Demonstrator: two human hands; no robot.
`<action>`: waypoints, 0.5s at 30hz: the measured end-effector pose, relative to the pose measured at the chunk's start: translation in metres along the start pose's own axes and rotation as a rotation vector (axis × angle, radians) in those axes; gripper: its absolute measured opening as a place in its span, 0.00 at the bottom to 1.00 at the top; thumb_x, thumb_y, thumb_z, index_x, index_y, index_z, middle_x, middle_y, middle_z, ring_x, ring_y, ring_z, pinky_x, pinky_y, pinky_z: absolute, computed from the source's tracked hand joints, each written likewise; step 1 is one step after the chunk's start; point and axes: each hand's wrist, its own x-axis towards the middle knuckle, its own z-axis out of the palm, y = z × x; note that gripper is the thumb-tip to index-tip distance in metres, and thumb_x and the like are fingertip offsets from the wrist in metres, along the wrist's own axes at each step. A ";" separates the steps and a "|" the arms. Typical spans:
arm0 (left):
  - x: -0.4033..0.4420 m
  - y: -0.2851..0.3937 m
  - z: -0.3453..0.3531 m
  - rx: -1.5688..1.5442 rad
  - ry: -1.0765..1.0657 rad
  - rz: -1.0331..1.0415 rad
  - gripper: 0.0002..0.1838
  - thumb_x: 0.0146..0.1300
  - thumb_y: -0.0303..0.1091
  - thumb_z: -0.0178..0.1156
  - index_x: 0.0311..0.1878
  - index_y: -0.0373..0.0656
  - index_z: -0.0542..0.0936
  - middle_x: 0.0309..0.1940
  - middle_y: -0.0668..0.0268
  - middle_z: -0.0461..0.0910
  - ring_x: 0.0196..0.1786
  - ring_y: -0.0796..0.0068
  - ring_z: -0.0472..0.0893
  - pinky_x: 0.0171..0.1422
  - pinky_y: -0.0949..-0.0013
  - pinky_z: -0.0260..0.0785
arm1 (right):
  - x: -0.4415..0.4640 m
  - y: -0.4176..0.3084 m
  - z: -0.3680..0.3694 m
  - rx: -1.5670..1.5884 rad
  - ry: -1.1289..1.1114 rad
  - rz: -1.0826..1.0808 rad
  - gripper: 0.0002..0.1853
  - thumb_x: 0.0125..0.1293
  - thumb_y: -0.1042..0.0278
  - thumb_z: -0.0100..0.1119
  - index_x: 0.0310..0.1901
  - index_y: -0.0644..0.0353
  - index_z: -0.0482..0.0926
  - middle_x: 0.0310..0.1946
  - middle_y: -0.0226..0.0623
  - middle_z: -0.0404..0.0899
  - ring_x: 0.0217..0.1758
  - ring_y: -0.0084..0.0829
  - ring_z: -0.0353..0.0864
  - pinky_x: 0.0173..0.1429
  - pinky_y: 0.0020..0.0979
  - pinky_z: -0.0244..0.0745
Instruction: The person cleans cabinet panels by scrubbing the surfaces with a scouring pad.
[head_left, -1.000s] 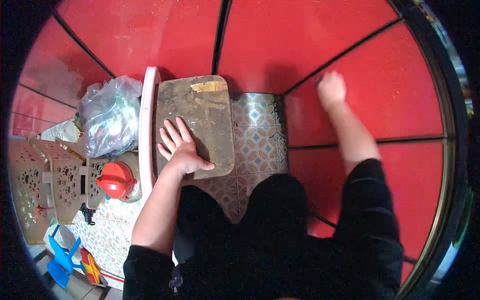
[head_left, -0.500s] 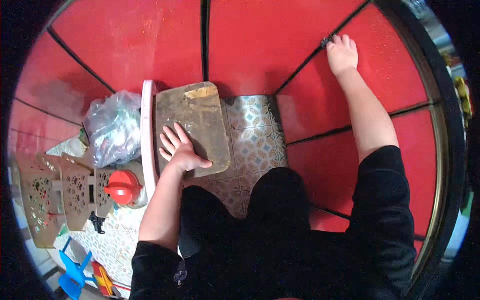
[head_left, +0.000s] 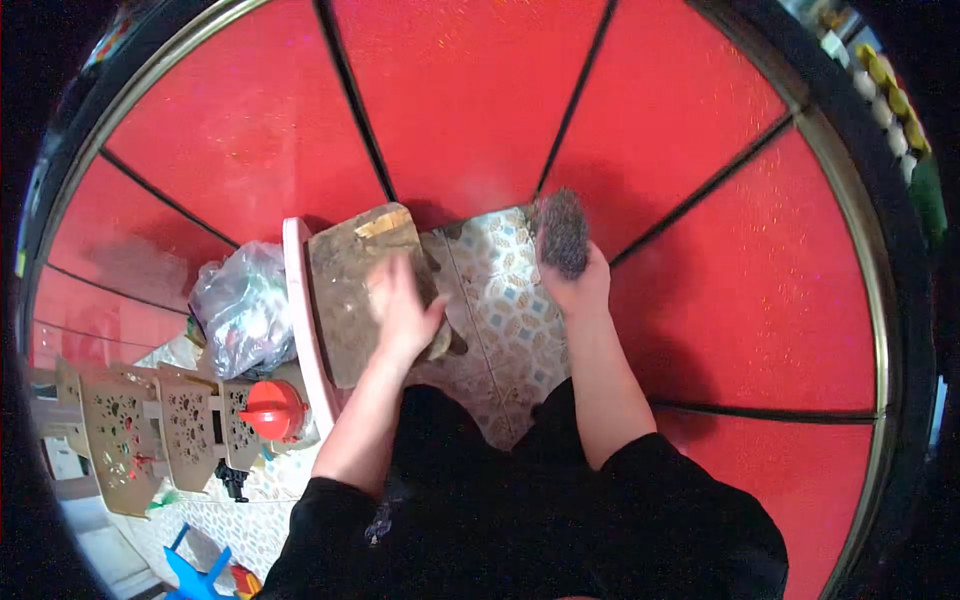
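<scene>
My right hand [head_left: 580, 291] holds a dark grey steel wool scrubber [head_left: 563, 232], raised over the patterned tile floor in front of the red panels [head_left: 460, 110]. The scrubber is slightly blurred. My left hand [head_left: 405, 318] is open and smeared by motion, with its thumb apart from the fingers. It hovers over the worn brown seat [head_left: 340, 270] of what looks like a small chair; whether it touches the seat, I cannot tell. A pale pink upright edge [head_left: 301, 290] borders that seat on the left.
Left of the seat are a bulging clear plastic bag [head_left: 250, 310] and a red-topped container [head_left: 274, 410]. Beige panels with paw-print cutouts [head_left: 190, 425] stand further left, above a blue child's chair [head_left: 195, 565]. Black seams [head_left: 710, 182] divide the red panels.
My right hand has drawn back from the panel seam at the upper right, bringing the steel wool over the floor. The left hand has shifted right across the seat. The view has turned.
</scene>
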 end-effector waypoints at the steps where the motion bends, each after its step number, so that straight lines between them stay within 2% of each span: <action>1: 0.011 0.011 0.015 -0.215 0.095 0.274 0.43 0.53 0.44 0.69 0.68 0.38 0.60 0.62 0.49 0.65 0.67 0.56 0.62 0.65 0.55 0.58 | -0.010 -0.001 0.002 0.018 0.020 -0.007 0.21 0.63 0.69 0.44 0.57 0.69 0.70 0.52 0.53 0.75 0.54 0.46 0.76 0.59 0.41 0.73; 2: 0.018 0.038 0.023 -0.507 -0.079 0.130 0.35 0.58 0.41 0.64 0.66 0.39 0.63 0.60 0.52 0.68 0.64 0.61 0.66 0.63 0.59 0.62 | -0.016 -0.002 0.006 0.049 -0.006 0.032 0.21 0.65 0.68 0.42 0.57 0.68 0.70 0.52 0.52 0.76 0.53 0.45 0.77 0.58 0.41 0.73; 4: 0.034 0.078 0.033 -0.782 -0.268 -0.018 0.28 0.63 0.38 0.59 0.65 0.40 0.66 0.58 0.55 0.71 0.61 0.66 0.71 0.60 0.62 0.66 | -0.020 -0.009 0.011 0.105 -0.077 0.103 0.21 0.67 0.65 0.38 0.55 0.68 0.71 0.50 0.51 0.77 0.51 0.44 0.78 0.57 0.41 0.74; 5: 0.041 0.091 0.040 -1.120 -0.378 -0.073 0.26 0.65 0.36 0.57 0.65 0.40 0.66 0.58 0.56 0.72 0.60 0.67 0.72 0.60 0.63 0.66 | -0.024 -0.013 0.010 0.117 -0.072 0.089 0.21 0.67 0.65 0.38 0.55 0.68 0.71 0.50 0.51 0.77 0.51 0.44 0.78 0.57 0.41 0.74; 7: 0.049 0.110 0.053 -1.801 -0.593 -0.208 0.23 0.67 0.33 0.53 0.65 0.41 0.66 0.58 0.58 0.72 0.57 0.71 0.74 0.60 0.66 0.67 | -0.032 -0.023 0.007 0.012 -0.215 0.150 0.21 0.67 0.64 0.37 0.54 0.67 0.72 0.48 0.49 0.78 0.51 0.43 0.78 0.57 0.41 0.74; 8: 0.050 0.115 0.058 -1.796 -0.610 -0.213 0.23 0.67 0.33 0.53 0.65 0.41 0.66 0.58 0.58 0.72 0.57 0.71 0.74 0.60 0.66 0.67 | -0.035 -0.028 0.005 -0.042 -0.286 0.181 0.20 0.68 0.63 0.37 0.53 0.67 0.72 0.47 0.48 0.78 0.51 0.42 0.78 0.57 0.41 0.75; 11: 0.052 0.127 0.071 -1.908 -0.837 -0.027 0.21 0.69 0.31 0.51 0.64 0.43 0.66 0.55 0.61 0.74 0.54 0.71 0.76 0.60 0.68 0.67 | -0.035 -0.040 -0.017 0.020 -0.283 0.227 0.20 0.68 0.63 0.36 0.52 0.66 0.73 0.47 0.47 0.79 0.50 0.42 0.79 0.56 0.43 0.75; 13: 0.050 0.139 0.071 -1.848 -0.838 -0.012 0.20 0.69 0.32 0.51 0.63 0.42 0.67 0.52 0.63 0.75 0.51 0.72 0.76 0.57 0.69 0.68 | -0.038 -0.042 -0.015 0.051 -0.290 0.259 0.20 0.69 0.63 0.36 0.51 0.65 0.74 0.46 0.46 0.79 0.50 0.42 0.79 0.55 0.44 0.75; 15: 0.049 0.150 0.073 -1.739 -0.818 0.021 0.19 0.69 0.34 0.52 0.61 0.41 0.68 0.46 0.65 0.77 0.44 0.74 0.77 0.52 0.71 0.69 | -0.049 -0.040 -0.009 0.004 -0.033 0.129 0.19 0.69 0.61 0.36 0.48 0.65 0.74 0.45 0.45 0.79 0.51 0.40 0.78 0.56 0.44 0.73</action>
